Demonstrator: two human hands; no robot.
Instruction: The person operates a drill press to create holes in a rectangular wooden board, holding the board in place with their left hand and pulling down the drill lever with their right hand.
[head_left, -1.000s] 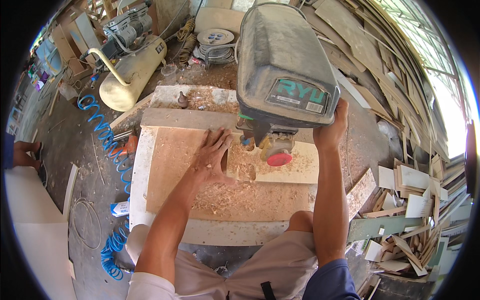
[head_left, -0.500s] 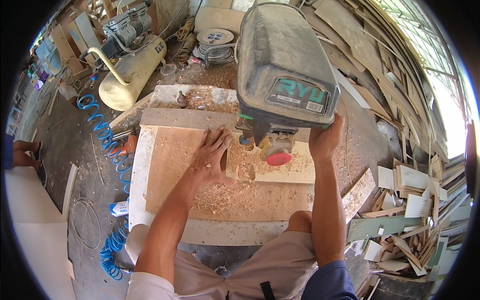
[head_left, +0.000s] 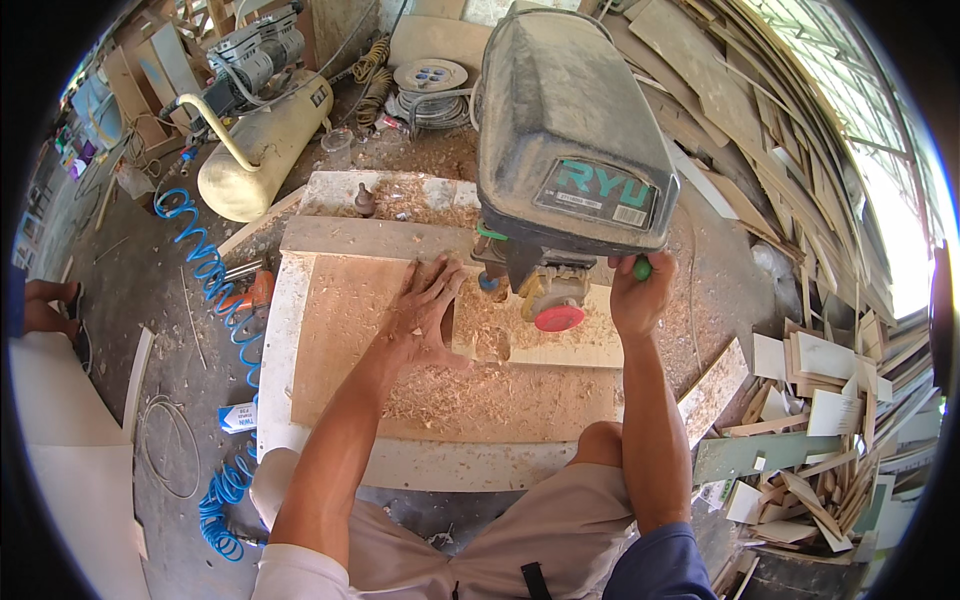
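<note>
A dusty drill press (head_left: 565, 120) with a dark hood and a red round button (head_left: 558, 318) stands in front of me. My right hand (head_left: 638, 298) is closed round its feed handle (head_left: 642, 268), whose green knob shows above the fist. Left of the drill bit, my left hand (head_left: 428, 312) lies with spread fingers, pressing on a pale wooden board (head_left: 565, 345). Beside that hand, a rounded cutout (head_left: 492, 343) shows in the board's near edge. The board rests on a plywood sheet (head_left: 335, 345) strewn with shavings, against a wooden strip (head_left: 375, 238) along the back.
To the left stand a cream air compressor (head_left: 262, 150), a coiled blue hose (head_left: 215, 270) and an orange tool (head_left: 258, 290). Wood offcuts (head_left: 825, 400) pile up on the right, below leaning panels (head_left: 700, 70). Another person's legs (head_left: 55, 305) show at the far left.
My right hand has come down and slightly left with the feed handle, so its green knob now shows more. The left hand and the board stay where they were.
</note>
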